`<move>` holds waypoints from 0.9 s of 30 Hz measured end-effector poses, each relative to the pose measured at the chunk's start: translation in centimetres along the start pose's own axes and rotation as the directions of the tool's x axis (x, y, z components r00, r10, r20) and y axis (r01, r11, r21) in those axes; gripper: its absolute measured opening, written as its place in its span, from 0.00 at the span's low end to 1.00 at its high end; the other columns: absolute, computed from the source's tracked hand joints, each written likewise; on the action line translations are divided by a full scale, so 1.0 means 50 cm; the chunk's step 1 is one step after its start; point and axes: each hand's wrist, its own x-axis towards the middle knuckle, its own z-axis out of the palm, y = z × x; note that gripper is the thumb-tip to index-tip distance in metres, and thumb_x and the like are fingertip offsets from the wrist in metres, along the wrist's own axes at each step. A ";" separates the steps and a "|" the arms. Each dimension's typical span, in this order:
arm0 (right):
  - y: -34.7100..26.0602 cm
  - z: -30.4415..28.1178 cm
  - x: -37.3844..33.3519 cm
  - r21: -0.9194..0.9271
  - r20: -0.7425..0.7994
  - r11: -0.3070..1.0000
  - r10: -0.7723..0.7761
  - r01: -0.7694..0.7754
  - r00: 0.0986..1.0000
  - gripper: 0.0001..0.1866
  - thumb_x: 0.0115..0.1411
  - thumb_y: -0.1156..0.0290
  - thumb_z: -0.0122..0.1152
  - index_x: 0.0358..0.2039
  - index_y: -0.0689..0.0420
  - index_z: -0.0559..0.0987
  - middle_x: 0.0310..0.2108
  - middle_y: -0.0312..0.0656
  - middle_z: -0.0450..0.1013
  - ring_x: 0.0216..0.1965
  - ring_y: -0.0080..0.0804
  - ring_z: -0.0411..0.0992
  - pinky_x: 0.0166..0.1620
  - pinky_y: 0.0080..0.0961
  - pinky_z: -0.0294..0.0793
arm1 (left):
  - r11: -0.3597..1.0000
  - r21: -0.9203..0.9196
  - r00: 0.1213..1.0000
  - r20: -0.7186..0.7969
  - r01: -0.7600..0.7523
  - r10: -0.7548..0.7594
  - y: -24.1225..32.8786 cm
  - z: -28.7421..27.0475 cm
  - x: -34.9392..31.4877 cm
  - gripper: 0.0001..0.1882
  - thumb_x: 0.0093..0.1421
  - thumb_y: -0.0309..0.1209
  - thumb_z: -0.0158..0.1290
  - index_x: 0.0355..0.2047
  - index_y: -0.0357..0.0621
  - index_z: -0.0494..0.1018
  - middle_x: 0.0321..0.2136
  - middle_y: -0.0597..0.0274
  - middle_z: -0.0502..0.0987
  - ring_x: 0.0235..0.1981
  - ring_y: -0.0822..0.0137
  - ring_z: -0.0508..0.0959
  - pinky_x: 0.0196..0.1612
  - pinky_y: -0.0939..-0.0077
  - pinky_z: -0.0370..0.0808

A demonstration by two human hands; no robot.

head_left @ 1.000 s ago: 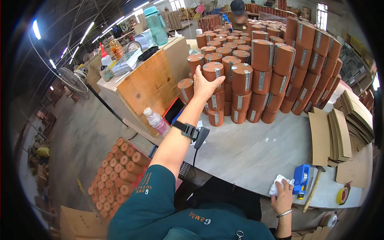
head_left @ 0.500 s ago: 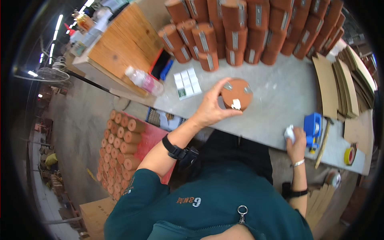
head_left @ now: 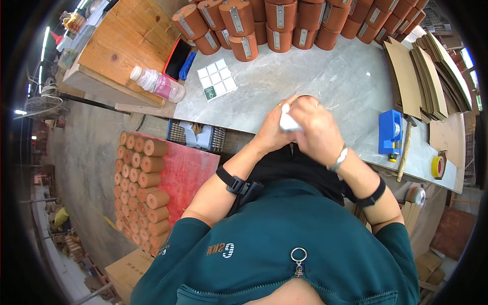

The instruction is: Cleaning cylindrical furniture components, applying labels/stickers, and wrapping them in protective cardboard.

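So the right hand (head_left: 320, 132) has just left its spot by the blue tape dispenser (head_left: 389, 133) at 3 o'clock and joined the left hand (head_left: 274, 129) around 2 o'clock, at the worktop's (head_left: 345, 76) near edge. Its fingers are curled, a bit blurry, over a crumpled white wipe (head_left: 290, 122). Left's half-curled; half a second ago it had a brown cylinder, now blocked by the hands, so can't tell its grip. My guess: cylinder's between them, getting rubbed. The stacked cylinders (head_left: 280, 18) sit at 12 o'clock.
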 end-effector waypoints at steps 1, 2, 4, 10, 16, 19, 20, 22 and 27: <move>-0.018 -0.004 -0.024 0.124 0.141 0.992 0.005 -0.023 0.990 0.17 0.43 0.79 0.63 0.38 0.61 0.79 0.36 0.47 0.73 0.38 0.51 0.72 0.44 0.40 0.74 | 0.989 0.009 0.988 -0.057 -0.146 0.146 -0.022 0.003 -0.003 0.45 0.47 0.28 0.69 0.64 0.36 0.60 0.55 0.49 0.72 0.55 0.58 0.75 0.59 0.66 0.71; -0.034 -0.009 -0.051 0.241 0.279 0.968 -0.005 -0.065 0.960 0.17 0.44 0.78 0.63 0.38 0.61 0.79 0.35 0.47 0.73 0.39 0.51 0.73 0.44 0.40 0.75 | 0.993 -0.069 0.993 -0.081 -0.097 0.092 -0.056 0.018 -0.003 0.48 0.47 0.29 0.70 0.65 0.36 0.58 0.57 0.47 0.70 0.56 0.56 0.73 0.60 0.65 0.69; -0.042 -0.025 -0.100 0.263 0.386 0.953 0.038 -0.150 0.922 0.17 0.45 0.78 0.63 0.39 0.60 0.78 0.34 0.48 0.74 0.39 0.51 0.74 0.43 0.41 0.75 | 0.999 -0.001 0.997 -0.066 -0.044 0.044 -0.002 0.017 -0.002 0.50 0.47 0.30 0.70 0.67 0.38 0.55 0.58 0.44 0.68 0.58 0.52 0.71 0.61 0.63 0.68; 0.014 -0.079 -0.081 0.160 0.045 0.914 0.370 -0.372 0.928 0.34 0.49 0.74 0.61 0.60 0.61 0.67 0.35 0.55 0.77 0.34 0.56 0.77 0.38 0.43 0.77 | 0.961 0.239 0.973 -0.144 -0.142 0.179 0.042 0.016 -0.009 0.50 0.44 0.27 0.71 0.66 0.40 0.56 0.54 0.43 0.70 0.56 0.46 0.72 0.58 0.60 0.71; 0.026 -0.054 -0.081 -0.046 0.210 0.903 0.427 -0.428 0.879 0.42 0.51 0.72 0.60 0.67 0.63 0.57 0.34 0.57 0.76 0.32 0.56 0.77 0.36 0.44 0.77 | 0.930 0.324 0.949 -0.195 -0.176 0.247 0.039 0.024 -0.012 0.47 0.43 0.26 0.71 0.63 0.37 0.61 0.52 0.44 0.72 0.52 0.46 0.75 0.55 0.61 0.74; 0.010 -0.051 -0.092 -0.092 0.237 0.900 0.435 -0.425 0.869 0.45 0.50 0.71 0.61 0.68 0.63 0.54 0.34 0.57 0.76 0.32 0.55 0.77 0.36 0.43 0.77 | 0.868 0.447 0.932 -0.171 -0.215 0.319 0.025 0.029 -0.021 0.48 0.44 0.32 0.72 0.63 0.38 0.58 0.55 0.41 0.69 0.55 0.45 0.74 0.53 0.61 0.77; 0.005 -0.051 -0.094 -0.121 0.266 0.898 0.441 -0.424 0.857 0.47 0.51 0.71 0.62 0.69 0.63 0.52 0.34 0.56 0.76 0.31 0.55 0.77 0.36 0.43 0.77 | 0.868 0.449 0.933 -0.170 -0.213 0.317 0.020 0.031 -0.022 0.48 0.44 0.32 0.72 0.63 0.38 0.58 0.55 0.41 0.69 0.55 0.45 0.74 0.53 0.61 0.77; -0.008 -0.049 -0.098 -0.094 0.288 0.908 0.418 -0.409 0.862 0.48 0.51 0.71 0.62 0.70 0.62 0.50 0.34 0.55 0.76 0.31 0.54 0.77 0.35 0.42 0.77 | 0.842 0.485 0.895 -0.227 -0.237 0.383 0.012 0.036 -0.024 0.48 0.45 0.35 0.72 0.62 0.36 0.59 0.54 0.39 0.71 0.52 0.45 0.76 0.52 0.61 0.78; -0.017 -0.034 -0.111 -0.018 0.297 0.908 0.406 -0.419 0.864 0.51 0.50 0.72 0.62 0.71 0.61 0.46 0.34 0.54 0.76 0.31 0.51 0.77 0.35 0.40 0.77 | 0.882 0.429 0.908 -0.261 -0.195 0.328 0.017 0.037 -0.022 0.48 0.44 0.39 0.73 0.60 0.35 0.60 0.51 0.42 0.73 0.50 0.46 0.77 0.50 0.62 0.78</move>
